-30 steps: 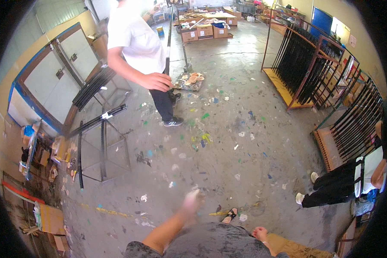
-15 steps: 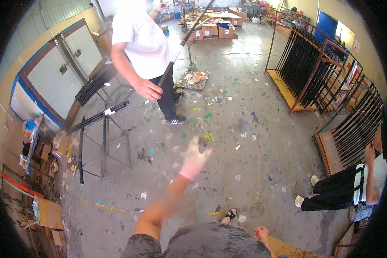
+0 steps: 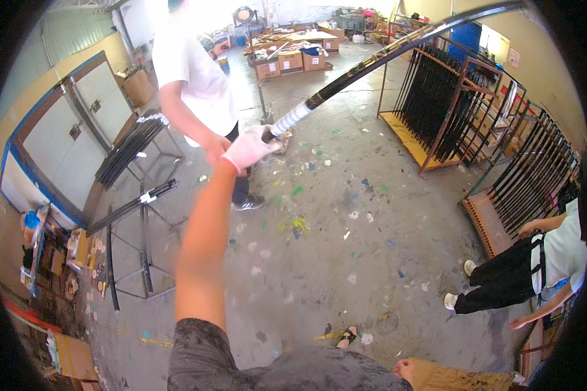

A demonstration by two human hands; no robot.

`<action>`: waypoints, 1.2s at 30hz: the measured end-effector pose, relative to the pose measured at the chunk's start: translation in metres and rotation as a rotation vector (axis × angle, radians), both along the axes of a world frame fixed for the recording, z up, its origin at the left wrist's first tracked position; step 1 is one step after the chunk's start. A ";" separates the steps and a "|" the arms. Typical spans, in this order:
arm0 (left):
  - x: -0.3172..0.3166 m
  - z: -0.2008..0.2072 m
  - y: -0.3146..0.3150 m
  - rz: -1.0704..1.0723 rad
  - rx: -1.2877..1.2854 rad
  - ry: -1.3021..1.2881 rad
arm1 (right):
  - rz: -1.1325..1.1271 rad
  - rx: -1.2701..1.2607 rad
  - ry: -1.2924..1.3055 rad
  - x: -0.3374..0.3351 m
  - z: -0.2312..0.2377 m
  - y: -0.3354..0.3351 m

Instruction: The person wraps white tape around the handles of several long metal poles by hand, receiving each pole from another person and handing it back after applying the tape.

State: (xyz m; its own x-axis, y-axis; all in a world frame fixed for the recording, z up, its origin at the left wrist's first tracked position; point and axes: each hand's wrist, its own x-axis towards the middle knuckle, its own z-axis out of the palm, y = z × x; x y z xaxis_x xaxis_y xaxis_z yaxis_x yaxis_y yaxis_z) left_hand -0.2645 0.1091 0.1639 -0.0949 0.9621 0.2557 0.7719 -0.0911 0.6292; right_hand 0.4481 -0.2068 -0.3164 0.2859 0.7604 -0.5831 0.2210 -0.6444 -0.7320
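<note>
My left hand [image 3: 249,148], in a white glove with a pink cuff, stretches far forward and closes on a long black stick [image 3: 336,86]. The stick has a white wrapped band beside my fingers and runs up to the upper right, where it looks bent. A co-worker's bare hand [image 3: 216,150] is right beside my left hand; whether it still touches the stick is hidden. My bare right hand [image 3: 404,370] is low by my side, fingers curled, with no object showing in it. It is near a brown flat sheet [image 3: 453,378].
Racks of black sticks [image 3: 430,104] stand at right, with a second person [image 3: 502,274] before them. A low metal stand [image 3: 147,254] and another stack of black sticks [image 3: 130,150] are at left. Cardboard boxes [image 3: 290,62] line the back. The floor [image 3: 319,260] is paint-spotted.
My left hand has reached forward and left and closed on the stick that the co-worker was holding. The stick now leans to the right. The person at right has lowered an arm.
</note>
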 end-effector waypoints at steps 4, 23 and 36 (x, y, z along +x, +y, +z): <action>0.081 -0.003 -0.003 -0.072 0.027 -0.147 | 0.192 0.163 -0.395 -0.061 0.091 0.097; 0.272 -0.045 -0.103 -0.376 0.106 -0.960 | 0.492 1.330 -0.197 -0.301 0.482 0.229; 0.265 -0.045 -0.112 -0.726 -0.265 -1.164 | 0.595 1.225 0.058 -0.260 0.471 0.213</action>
State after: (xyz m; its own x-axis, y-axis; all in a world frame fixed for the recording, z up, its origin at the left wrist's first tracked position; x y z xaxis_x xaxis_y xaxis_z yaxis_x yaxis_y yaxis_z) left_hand 0.0007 -0.0029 0.1185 0.4100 0.8941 0.1801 -0.3673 -0.0189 0.9299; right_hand 0.1884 0.0064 0.1545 -0.2651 0.7932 0.5483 0.1849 0.5999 -0.7784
